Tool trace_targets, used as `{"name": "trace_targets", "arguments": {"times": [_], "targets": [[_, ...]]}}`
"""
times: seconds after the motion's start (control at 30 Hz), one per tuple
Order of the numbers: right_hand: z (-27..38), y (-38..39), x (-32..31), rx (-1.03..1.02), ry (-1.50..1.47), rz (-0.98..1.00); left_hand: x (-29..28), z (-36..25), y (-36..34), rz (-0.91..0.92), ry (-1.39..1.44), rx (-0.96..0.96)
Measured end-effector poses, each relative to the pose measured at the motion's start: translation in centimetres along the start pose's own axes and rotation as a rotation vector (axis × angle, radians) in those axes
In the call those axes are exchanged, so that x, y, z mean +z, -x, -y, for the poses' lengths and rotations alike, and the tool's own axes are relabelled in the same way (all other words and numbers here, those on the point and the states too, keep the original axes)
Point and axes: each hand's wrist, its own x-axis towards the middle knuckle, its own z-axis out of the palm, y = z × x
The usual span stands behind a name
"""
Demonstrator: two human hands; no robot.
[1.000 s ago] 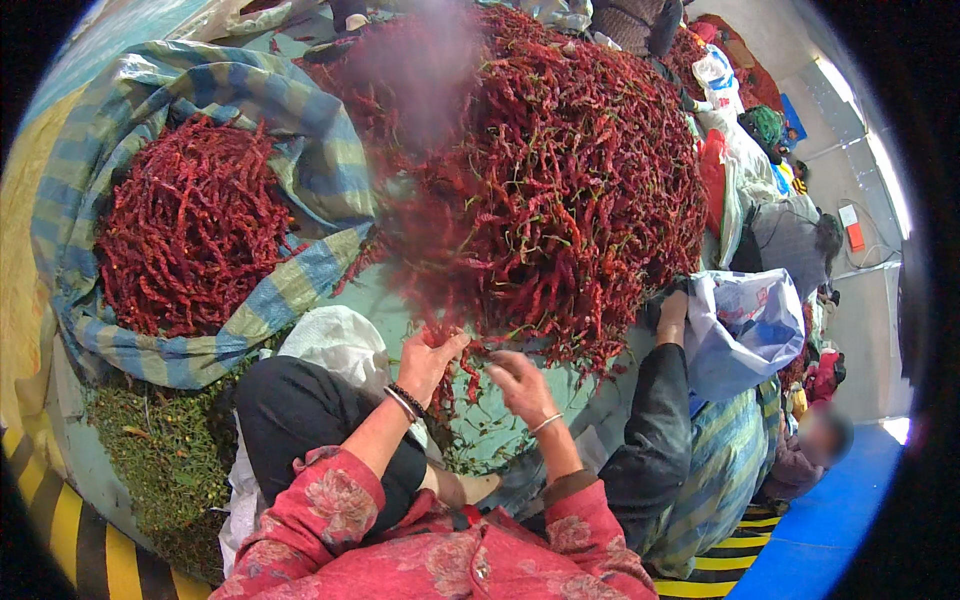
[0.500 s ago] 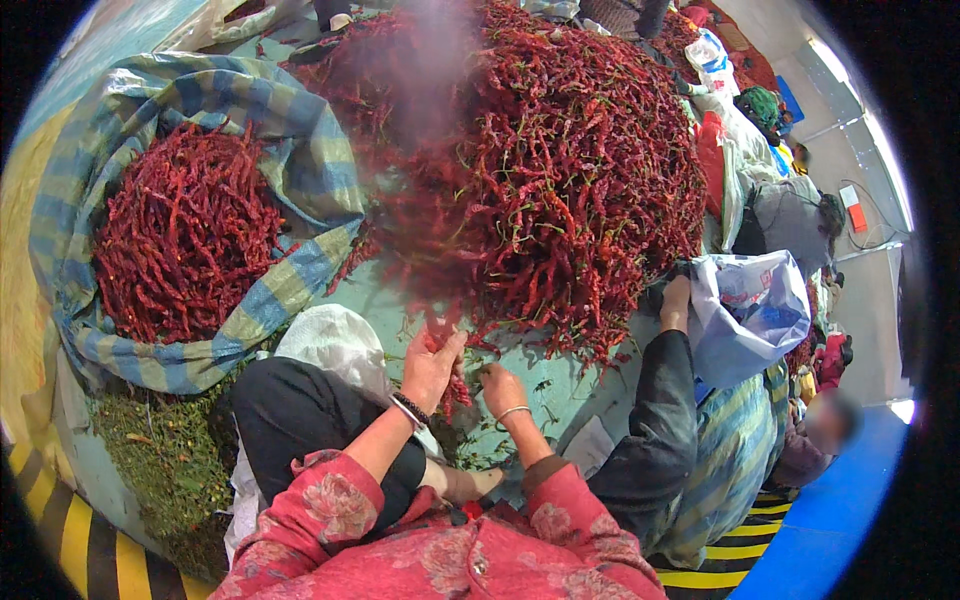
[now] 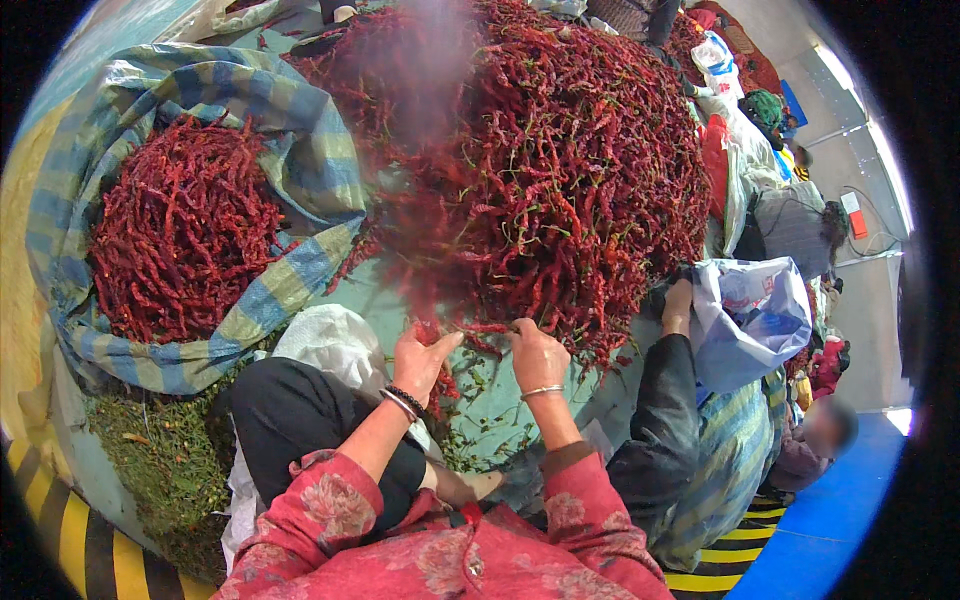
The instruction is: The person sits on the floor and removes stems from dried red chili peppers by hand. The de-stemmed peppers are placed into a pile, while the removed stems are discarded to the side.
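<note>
Where the big heap thins at its near edge, the items are listed:
Dried red chillies [image 3: 470, 326]: gripped between both hands, touching the heap [image 3: 560, 170].
Left hand [image 3: 420, 358]: fingers clenched on several chillies.
Right hand [image 3: 537, 355]: fingers curled over the chillies.
Striped sack [image 3: 290, 275]: left, filled with sorted chillies.
Stem litter [image 3: 160, 460]: piled beside the sack.

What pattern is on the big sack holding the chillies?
Blue, green and pale yellow stripes on the woven sack, clearest in the head view.
</note>
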Motion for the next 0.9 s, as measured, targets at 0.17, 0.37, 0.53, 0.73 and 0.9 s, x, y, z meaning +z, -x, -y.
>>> {"name": "trace_targets", "arguments": {"times": [0.17,0.37,0.53,0.73,0.9], "targets": [[0.2,1.8,-0.9,0.194,-0.786,0.229,2.1,-2.9,2.1,0.177,-0.04,-0.071],[2.8,3.9,-0.6,-0.142,-0.383,0.145,1.0,-1.1,1.4,0.19,-0.211,0.08],[0.3,3.4,2.9,-0.263,-0.109,-0.068,1.6,0.6,1.5,0.203,-0.406,0.535],[-1.5,4.3,3.0,0.059,0.005,0.364,0.6,-3.1,1.2,-0.14,-0.031,0.203],[1.9,0.1,4.7,-0.064,-0.119,0.161,1.6,-3.4,1.2,-0.124,-0.082,0.055]]}}
